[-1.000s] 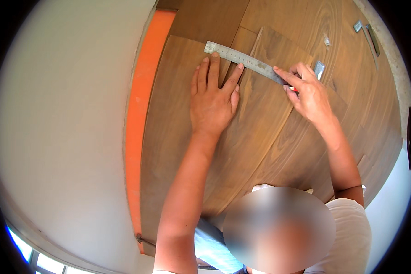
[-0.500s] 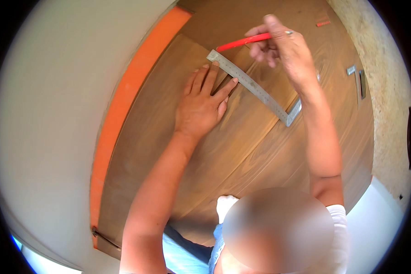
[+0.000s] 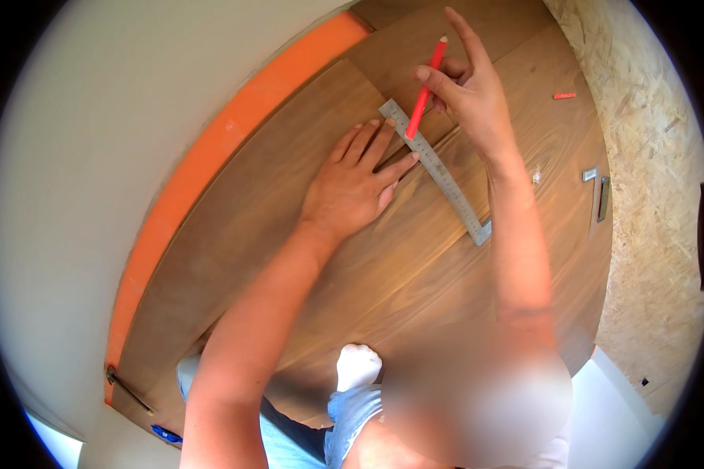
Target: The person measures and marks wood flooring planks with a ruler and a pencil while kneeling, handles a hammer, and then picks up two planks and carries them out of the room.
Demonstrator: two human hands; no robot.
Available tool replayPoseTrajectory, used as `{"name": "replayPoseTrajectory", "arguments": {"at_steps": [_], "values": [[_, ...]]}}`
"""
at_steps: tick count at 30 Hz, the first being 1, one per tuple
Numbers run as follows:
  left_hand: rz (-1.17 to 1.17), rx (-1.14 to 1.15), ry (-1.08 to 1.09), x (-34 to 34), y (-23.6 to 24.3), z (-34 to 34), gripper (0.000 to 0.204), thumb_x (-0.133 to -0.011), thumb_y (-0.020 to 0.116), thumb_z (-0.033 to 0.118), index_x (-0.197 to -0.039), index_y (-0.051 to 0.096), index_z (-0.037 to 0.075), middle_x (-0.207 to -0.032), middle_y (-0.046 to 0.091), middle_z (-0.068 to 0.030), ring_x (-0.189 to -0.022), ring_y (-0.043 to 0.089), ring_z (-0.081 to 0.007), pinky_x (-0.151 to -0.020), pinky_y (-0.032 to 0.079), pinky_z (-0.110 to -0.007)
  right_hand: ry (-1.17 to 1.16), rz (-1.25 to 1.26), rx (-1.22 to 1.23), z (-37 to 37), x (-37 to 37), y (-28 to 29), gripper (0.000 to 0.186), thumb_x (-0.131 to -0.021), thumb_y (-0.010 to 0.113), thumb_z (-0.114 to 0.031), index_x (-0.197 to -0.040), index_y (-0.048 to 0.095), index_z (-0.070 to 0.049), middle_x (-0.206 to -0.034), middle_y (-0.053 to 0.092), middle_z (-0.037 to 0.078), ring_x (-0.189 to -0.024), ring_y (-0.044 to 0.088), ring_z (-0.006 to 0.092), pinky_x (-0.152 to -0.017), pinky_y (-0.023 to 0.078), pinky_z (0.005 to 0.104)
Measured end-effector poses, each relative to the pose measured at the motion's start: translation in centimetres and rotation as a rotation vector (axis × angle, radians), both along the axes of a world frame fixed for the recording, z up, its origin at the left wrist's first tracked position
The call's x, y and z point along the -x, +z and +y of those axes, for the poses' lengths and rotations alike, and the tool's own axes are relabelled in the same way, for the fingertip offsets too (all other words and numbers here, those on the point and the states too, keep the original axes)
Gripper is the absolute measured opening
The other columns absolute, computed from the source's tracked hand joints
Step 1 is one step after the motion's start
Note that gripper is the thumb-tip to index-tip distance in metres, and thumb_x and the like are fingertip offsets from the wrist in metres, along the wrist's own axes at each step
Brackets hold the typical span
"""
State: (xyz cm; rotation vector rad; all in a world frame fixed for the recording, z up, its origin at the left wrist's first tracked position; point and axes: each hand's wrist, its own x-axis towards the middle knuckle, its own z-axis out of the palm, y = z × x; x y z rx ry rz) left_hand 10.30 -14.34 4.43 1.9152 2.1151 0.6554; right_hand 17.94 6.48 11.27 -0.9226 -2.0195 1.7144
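While pinching one red pencil (image 3: 419, 109) in the right hand (image 3: 471, 102) over one metal square (image 3: 446, 180), touching it, flat on the plank floor (image 3: 414, 273), with the outspread left hand (image 3: 350, 189). Working between one orange strip (image 3: 227, 133) and one small red stick (image 3: 564, 96).

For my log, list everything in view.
Pencil: 1, red, upper centre
Metal squares: 2, silver, centre and right
Bar: 1, dark, right
Small piece: 1, red, upper right
Scrap: 1, whitish, right
Planks: several, brown, centre
Wall: 1, pale, left
Strip: 1, orange, along wall
OSB: 1, tan, right
Hammer-like tool: 1, dark, lower left
Unclear item: 1, blue, lower left
Jeans: 1, blue, bottom
Sock: 1, white, bottom
Left hand: 1, bare, touching square
Right hand: 1, bare, holding pencil
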Motion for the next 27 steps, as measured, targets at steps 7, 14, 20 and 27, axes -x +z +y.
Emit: {"name": "replayPoseTrajectory", "arguments": {"at_steps": [7, 14, 20, 27], "values": [[-0.025, -0.017, 0.017, -0.1, 0.1, -0.1, 0.053, -0.090, 0.069, 0.025, -0.141, 0.061, 0.035, -0.160, 0.044, -0.0092, -0.145, 0.042, -0.0309, -0.123, 0.032, -0.047, -0.155, 0.332, 0.419, -1.8, 1.3, 1.0, 0.034, -0.105, 0.061, -0.019, -0.131, 0.061, 0.002, -0.095, 0.070, 0.008, -0.077, 0.062, 0.0119, -0.065, 0.047, 0.0255], [-0.014, -0.054, 0.020, 0.1, -0.3, -0.2, 0.053, -0.090, 0.070, 0.025, -0.141, 0.061, 0.035, -0.158, 0.046, -0.0089, -0.143, 0.044, -0.0305, -0.122, 0.034, -0.046, 0.033, -0.053, 0.304, -1.2, 1.3, -2.3, 0.020, -0.105, 0.060, -0.019, -0.111, 0.070, -0.002, -0.075, 0.065, 0.000, -0.067, 0.059, 0.0084, -0.060, 0.044, 0.0244], [-0.018, -0.065, 0.022, 0.1, -0.5, -0.2, 0.053, -0.089, 0.071, 0.025, -0.140, 0.062, 0.035, -0.156, 0.048, -0.0093, -0.142, 0.046, -0.0311, -0.122, 0.034, -0.046, 0.099, -0.155, 0.090, -1.6, 1.0, -4.5, 0.021, -0.102, 0.063, -0.020, -0.107, 0.072, -0.002, -0.082, 0.069, 0.002, -0.068, 0.059, 0.0070, -0.060, 0.045, 0.0242], [-0.028, -0.056, 0.024, 0.0, -0.4, -0.1, 0.053, -0.088, 0.071, 0.025, -0.140, 0.062, 0.034, -0.157, 0.047, -0.0095, -0.143, 0.045, -0.0315, -0.121, 0.034, -0.047, 0.114, -0.226, -0.030, -0.9, 1.2, -4.1, 0.020, -0.095, 0.066, -0.017, -0.105, 0.070, 0.000, -0.087, 0.071, 0.005, -0.074, 0.066, 0.0121, -0.066, 0.052, 0.0297]]}}
